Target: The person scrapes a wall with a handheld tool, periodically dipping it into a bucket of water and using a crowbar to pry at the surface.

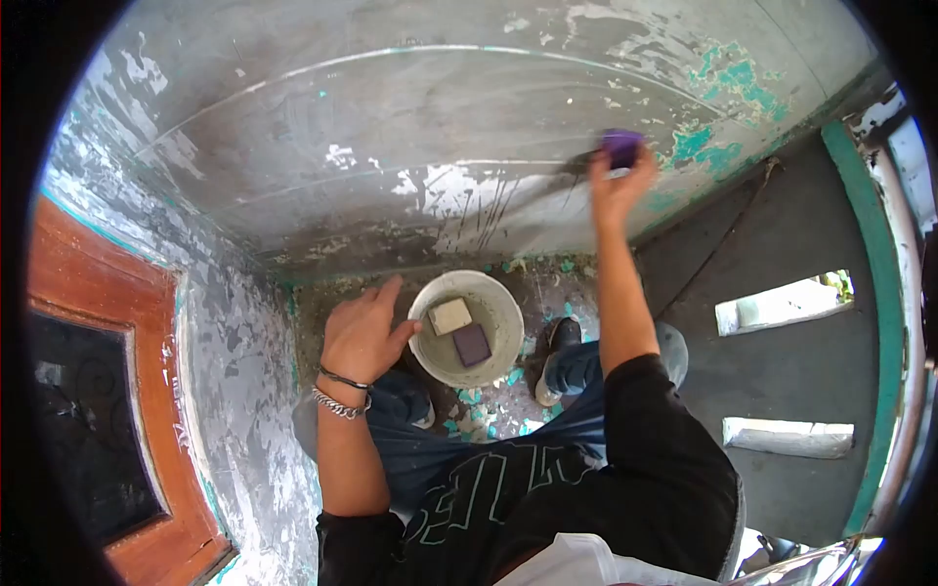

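- One purple block (622, 146) sits at the tips of the right hand (618, 188), pressed flat against the grey, peeling wall (391, 127) in front of the person.
- The right hand is raised well above the rest of the scene, arm stretched up, fingers curled over the block's lower edge and gripping it; only the top of the block shows past the fingers.
- Dark scratch lines run down the wall just to the left of and below that hand, beside patches where white shows through the paint; flakes of turquoise paint cling to the wall just to its right.
- The left hand (363, 332) hangs lower and nearer the body, loosely open, holding nothing; its fingers are half bent, and the thumb reaches toward the rim of a white bucket (503, 293), touching or almost touching it.
- Two bracelets, a dark band (344, 378) and a metal chain (339, 404), circle the left wrist.
- Inside the bucket, just right of the left hand, lie a pale block (450, 315) and a second purple block (472, 344), side by side on the bottom.
- The bucket stands on a floor (489, 405) littered with paint chips, between the person's knees, below the raised right hand.
- A dark shoe (557, 347) shows just right of the bucket, under the right forearm.
- Far left of the left hand stands a wooden door frame (117, 293), orange-brown, with a dark panel.
- Right of the right arm, a dark wall (782, 391) has two bright slots and a green edge.
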`<state>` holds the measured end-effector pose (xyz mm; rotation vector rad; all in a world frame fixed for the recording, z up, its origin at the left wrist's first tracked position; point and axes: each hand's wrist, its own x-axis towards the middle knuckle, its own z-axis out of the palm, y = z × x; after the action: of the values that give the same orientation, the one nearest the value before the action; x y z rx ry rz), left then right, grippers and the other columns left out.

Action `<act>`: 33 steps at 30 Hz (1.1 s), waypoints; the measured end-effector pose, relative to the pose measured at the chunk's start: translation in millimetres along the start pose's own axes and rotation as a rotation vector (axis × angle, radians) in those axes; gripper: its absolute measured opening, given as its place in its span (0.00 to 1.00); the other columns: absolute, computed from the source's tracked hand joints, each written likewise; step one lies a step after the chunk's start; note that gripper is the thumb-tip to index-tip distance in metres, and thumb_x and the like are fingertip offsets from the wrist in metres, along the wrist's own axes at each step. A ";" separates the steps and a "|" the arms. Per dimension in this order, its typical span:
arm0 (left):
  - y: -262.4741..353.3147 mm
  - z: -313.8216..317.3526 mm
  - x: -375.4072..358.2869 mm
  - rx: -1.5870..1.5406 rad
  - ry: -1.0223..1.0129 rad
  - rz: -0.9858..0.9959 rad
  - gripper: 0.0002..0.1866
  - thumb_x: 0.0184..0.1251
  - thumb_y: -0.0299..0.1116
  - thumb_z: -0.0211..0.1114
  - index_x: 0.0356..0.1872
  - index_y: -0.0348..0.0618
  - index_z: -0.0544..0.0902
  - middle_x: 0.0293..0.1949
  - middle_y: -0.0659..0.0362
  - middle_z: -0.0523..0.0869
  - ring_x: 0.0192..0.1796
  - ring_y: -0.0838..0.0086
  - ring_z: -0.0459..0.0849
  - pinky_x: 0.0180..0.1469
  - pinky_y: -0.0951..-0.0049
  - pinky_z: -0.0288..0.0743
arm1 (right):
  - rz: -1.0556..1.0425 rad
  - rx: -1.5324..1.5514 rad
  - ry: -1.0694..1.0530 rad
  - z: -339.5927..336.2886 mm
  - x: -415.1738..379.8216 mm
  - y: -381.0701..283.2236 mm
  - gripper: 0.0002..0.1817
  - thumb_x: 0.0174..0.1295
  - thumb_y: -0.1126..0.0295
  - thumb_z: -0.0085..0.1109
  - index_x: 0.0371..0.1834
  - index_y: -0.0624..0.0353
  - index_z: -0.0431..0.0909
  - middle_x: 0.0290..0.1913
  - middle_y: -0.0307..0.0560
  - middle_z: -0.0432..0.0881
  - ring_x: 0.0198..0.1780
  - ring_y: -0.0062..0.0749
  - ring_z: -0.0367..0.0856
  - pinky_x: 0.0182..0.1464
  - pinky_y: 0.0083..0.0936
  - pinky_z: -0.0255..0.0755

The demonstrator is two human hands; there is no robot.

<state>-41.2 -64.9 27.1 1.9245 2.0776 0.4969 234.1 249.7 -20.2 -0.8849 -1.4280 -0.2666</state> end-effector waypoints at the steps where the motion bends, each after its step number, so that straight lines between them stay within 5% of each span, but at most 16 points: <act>1: 1.5 3.0 -4.6 -0.010 -0.022 0.000 0.30 0.56 0.44 0.70 0.57 0.40 0.75 0.41 0.46 0.85 0.43 0.48 0.84 0.46 0.54 0.76 | 0.348 0.073 0.011 -7.3 -1.4 65.8 0.33 0.52 0.66 0.67 0.60 0.71 0.67 0.53 0.64 0.72 0.54 0.54 0.70 0.59 0.48 0.63; 4: 11.1 2.6 4.7 -0.041 0.034 0.096 0.26 0.55 0.42 0.70 0.52 0.40 0.76 0.39 0.47 0.85 0.41 0.49 0.84 0.45 0.53 0.75 | 0.594 0.039 0.029 -1.7 -5.7 119.3 0.33 0.54 0.66 0.69 0.59 0.72 0.66 0.57 0.62 0.69 0.56 0.50 0.69 0.61 0.42 0.65; 7: 23.0 15.1 15.7 -0.046 -0.023 0.150 0.23 0.55 0.43 0.70 0.48 0.40 0.77 0.38 0.48 0.85 0.41 0.51 0.84 0.46 0.54 0.75 | 0.085 -0.055 0.057 24.8 -3.7 -34.8 0.38 0.52 0.65 0.67 0.64 0.70 0.63 0.57 0.65 0.70 0.58 0.57 0.67 0.61 0.49 0.61; 11: 34.3 16.9 20.0 -0.052 -0.131 0.107 0.26 0.58 0.45 0.68 0.53 0.39 0.76 0.43 0.46 0.84 0.47 0.52 0.83 0.49 0.54 0.75 | -0.373 0.101 -0.283 61.1 -23.7 -148.6 0.39 0.44 0.71 0.70 0.65 0.58 0.68 0.58 0.57 0.71 0.59 0.51 0.70 0.60 0.44 0.63; 17: 42.0 31.3 34.4 0.021 -0.228 0.083 0.22 0.59 0.47 0.66 0.46 0.40 0.79 0.40 0.47 0.85 0.44 0.52 0.84 0.48 0.54 0.75 | -0.514 0.254 -0.347 90.4 -3.6 -237.6 0.34 0.47 0.75 0.64 0.63 0.61 0.70 0.54 0.52 0.75 0.55 0.45 0.74 0.56 0.41 0.67; 22: 33.1 54.3 33.7 -0.006 -0.323 0.106 0.23 0.58 0.49 0.67 0.45 0.40 0.80 0.40 0.47 0.86 0.43 0.52 0.86 0.45 0.55 0.78 | -0.928 0.337 -0.645 108.1 -74.8 -213.5 0.34 0.51 0.75 0.61 0.66 0.57 0.69 0.55 0.47 0.75 0.53 0.42 0.75 0.51 0.36 0.69; 26: 23.9 43.5 18.3 0.015 -0.210 0.050 0.23 0.58 0.49 0.67 0.46 0.41 0.80 0.38 0.48 0.86 0.42 0.53 0.86 0.45 0.55 0.78 | -0.913 0.301 -0.653 97.6 -47.8 -183.1 0.34 0.51 0.75 0.60 0.67 0.57 0.69 0.55 0.47 0.76 0.52 0.41 0.76 0.51 0.35 0.70; 33: 37.1 43.4 31.2 0.024 -0.282 0.141 0.22 0.59 0.49 0.66 0.44 0.40 0.80 0.39 0.48 0.86 0.41 0.53 0.86 0.44 0.55 0.77 | -0.844 0.333 -0.567 121.0 -43.9 -257.1 0.32 0.55 0.75 0.56 0.68 0.58 0.67 0.56 0.49 0.75 0.54 0.41 0.76 0.55 0.39 0.71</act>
<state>7.8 -28.5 4.5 2.0305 1.7900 0.2133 -30.0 143.9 21.3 -0.0245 -2.2572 -0.4047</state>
